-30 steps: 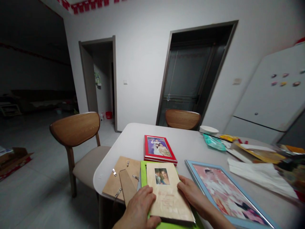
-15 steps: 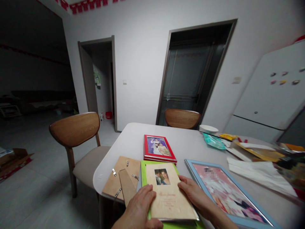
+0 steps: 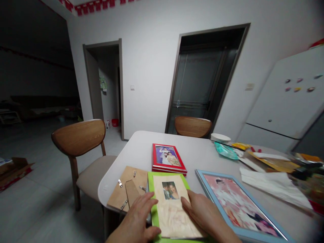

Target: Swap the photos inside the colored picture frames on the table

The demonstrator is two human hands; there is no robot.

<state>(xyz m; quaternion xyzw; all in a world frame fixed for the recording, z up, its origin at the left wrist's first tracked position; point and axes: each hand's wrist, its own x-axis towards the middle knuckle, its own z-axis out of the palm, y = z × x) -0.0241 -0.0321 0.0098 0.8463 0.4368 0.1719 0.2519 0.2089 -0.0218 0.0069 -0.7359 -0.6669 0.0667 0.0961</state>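
Observation:
A cream printed card (image 3: 168, 216) with a small couple's photo lies over a lime-green picture frame (image 3: 151, 184) at the table's near edge. My left hand (image 3: 140, 216) rests along the frame's left side, fingers spread and thumb reaching toward the card's lower left. My right hand (image 3: 199, 209) holds the card's right edge, thumb on top; its other fingers are partly hidden. Left of the frame lies a brown backing board (image 3: 130, 184) with metal clips and a stand leg, partly behind my left hand. A light-blue picture frame (image 3: 210, 189) with a pink photo lies on the right.
Beyond the green frame lie stacked red picture frames (image 3: 168, 158). At the table's right are a white bowl (image 3: 220, 137), a teal plastic packet (image 3: 226, 150), white paper (image 3: 273, 185) and assorted items. Wooden chairs stand at the left (image 3: 81, 138) and far side (image 3: 193, 125).
The card's near end has lowered toward the green frame. My left hand has shifted left and off most of the card; my right hand has moved slightly left over its right edge.

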